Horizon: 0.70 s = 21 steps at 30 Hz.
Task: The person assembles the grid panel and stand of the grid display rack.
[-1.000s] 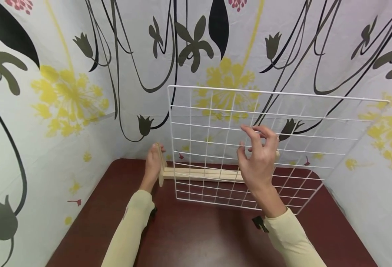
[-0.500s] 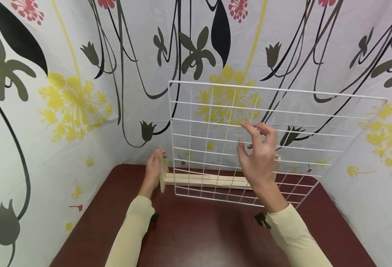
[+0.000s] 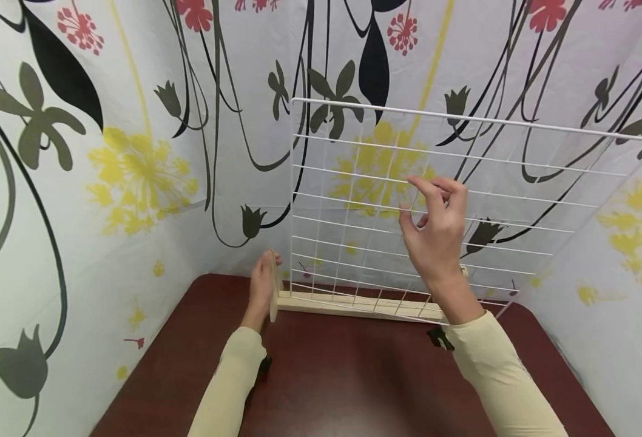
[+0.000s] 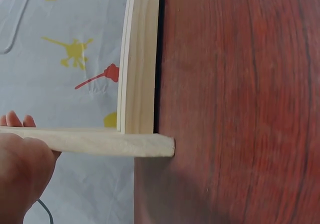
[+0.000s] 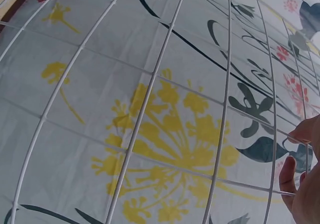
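Note:
My left hand [image 3: 263,282] grips the upright end piece [image 3: 273,291] of a pale wooden stand. A long wooden bar [image 3: 310,308] runs right from that piece along the back of the table; in the left wrist view the bar [image 4: 142,59] meets the end piece [image 4: 115,143] at a corner. My right hand [image 3: 438,233] holds a white wire grid panel [image 3: 474,119] by its inner wires, thumb and fingers curled. The panel leans upright, its lower edge level in view with the bar; contact cannot be told. My right forearm hides part of the bar's right end.
The dark red table [image 3: 332,376] spreads in front of the stand. A flower-patterned cloth [image 3: 190,182] hangs behind and on both sides. Black straps [image 3: 440,337] show beneath the wrists.
The wire grid panel has risen in my right hand, so its lower edge now overlaps the wooden bar instead of showing below it. The left hand keeps its grip. The head view has tilted.

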{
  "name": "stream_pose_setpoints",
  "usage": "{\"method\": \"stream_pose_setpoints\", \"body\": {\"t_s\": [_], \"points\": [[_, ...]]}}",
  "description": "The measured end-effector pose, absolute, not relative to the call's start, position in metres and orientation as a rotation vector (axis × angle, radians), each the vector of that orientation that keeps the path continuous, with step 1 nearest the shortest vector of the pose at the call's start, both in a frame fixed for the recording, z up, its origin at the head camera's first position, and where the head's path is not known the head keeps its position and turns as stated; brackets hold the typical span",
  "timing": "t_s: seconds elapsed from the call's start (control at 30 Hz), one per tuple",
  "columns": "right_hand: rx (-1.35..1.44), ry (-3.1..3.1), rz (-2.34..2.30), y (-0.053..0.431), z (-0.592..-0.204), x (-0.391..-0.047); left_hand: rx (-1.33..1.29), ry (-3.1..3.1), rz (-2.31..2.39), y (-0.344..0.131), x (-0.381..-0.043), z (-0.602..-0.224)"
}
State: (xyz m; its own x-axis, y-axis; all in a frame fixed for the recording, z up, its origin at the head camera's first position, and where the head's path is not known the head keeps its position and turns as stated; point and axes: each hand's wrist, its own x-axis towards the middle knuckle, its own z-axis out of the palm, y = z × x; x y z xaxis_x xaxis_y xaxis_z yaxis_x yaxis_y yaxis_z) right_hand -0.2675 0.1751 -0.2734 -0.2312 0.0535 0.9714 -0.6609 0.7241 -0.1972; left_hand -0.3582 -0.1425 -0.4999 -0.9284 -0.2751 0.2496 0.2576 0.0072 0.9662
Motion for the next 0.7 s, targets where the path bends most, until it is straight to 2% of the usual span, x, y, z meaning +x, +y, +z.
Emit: {"method": "stream_pose_setpoints", "body": {"t_s": [0.3, 0.7], "points": [[0.476, -1.672, 0.741, 0.18, -0.249, -0.271, 0.102, -1.792, -1.965, -0.126, -0.36, -0.505], [0.509, -1.604, 0.693, 0.163, -0.21, -0.278, 0.072, -1.597, -1.915, -0.115, -0.368, -0.509]]}}
